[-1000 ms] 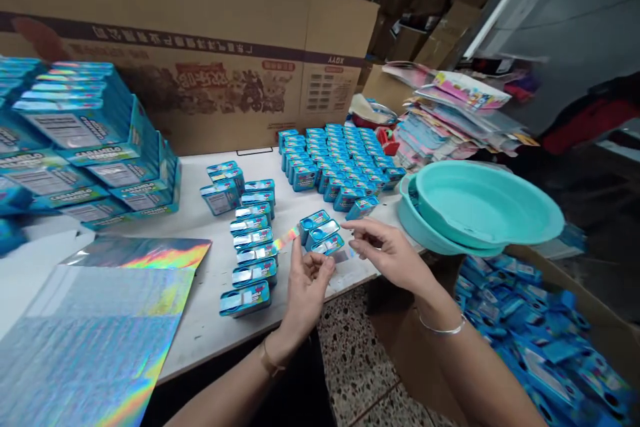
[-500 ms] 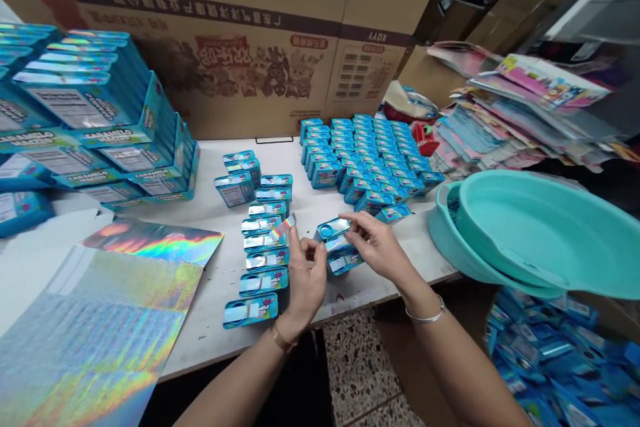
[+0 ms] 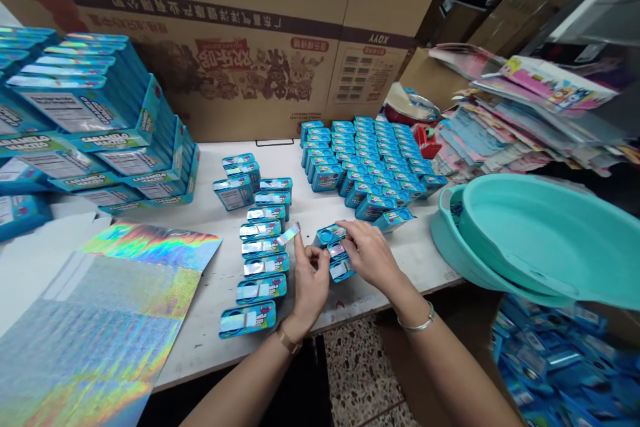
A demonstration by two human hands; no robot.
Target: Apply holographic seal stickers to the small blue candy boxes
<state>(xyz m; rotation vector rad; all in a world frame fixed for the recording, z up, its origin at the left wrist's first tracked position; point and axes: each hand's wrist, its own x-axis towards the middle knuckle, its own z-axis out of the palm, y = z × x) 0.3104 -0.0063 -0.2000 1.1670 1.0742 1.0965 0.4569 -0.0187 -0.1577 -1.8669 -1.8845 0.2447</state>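
Strip (image 3: 289,234) adheres to the index finger of my half-curled left hand (image 3: 310,280), left of the tin trio (image 3: 337,251). My right hand (image 3: 373,255) touches the trio's right ends, long axes crosswise; whether either grips, I cannot tell.

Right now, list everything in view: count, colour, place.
Table: one, white, centre
Boxed row: eight, blue, left of centre
Standing boxes: three, blue, behind row
Boxes between hands: three, blue
Box cluster: many, blue, back
Filled trays: several, blue, left
Iridescent sheet: silver, front left
Large carton: one, brown, behind
Basins: two, turquoise, right
Packaging pile: many, multicoloured, back right
Loose packs: many, blue, lower right
Strip: one, shiny, left fingertip
Left hand, right hand: bare, centre
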